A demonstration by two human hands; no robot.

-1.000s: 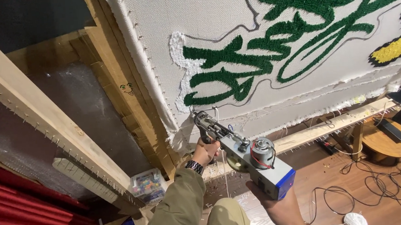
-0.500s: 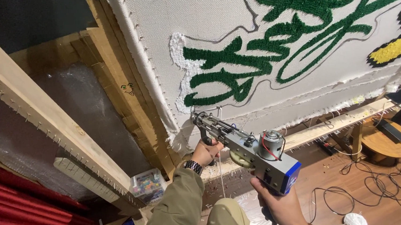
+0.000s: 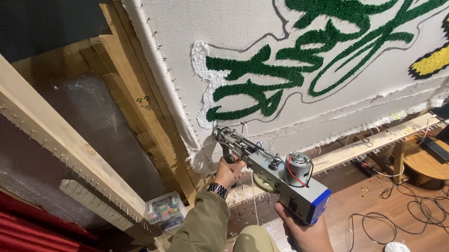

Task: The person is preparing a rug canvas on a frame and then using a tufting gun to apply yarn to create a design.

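Note:
I hold a grey and blue tufting gun with both hands. My left hand, with a wristwatch, grips its front handle under the barrel. My right hand grips the rear handle below the blue body. The gun's needle tip touches the grey backing cloth stretched on a wooden frame. On the cloth are green tufted lettering, a white tufted patch and a yellow patch. A white yarn strand hangs from the gun.
A clear plastic box of coloured bits sits on the floor by the frame's foot. Black cables trail over the wooden floor at right, near a round wooden stool. Red cloth fills the lower left.
The gun has risen slightly and tilted up, its needle tip now against the cloth just under the white patch. My right hand has come further into view.

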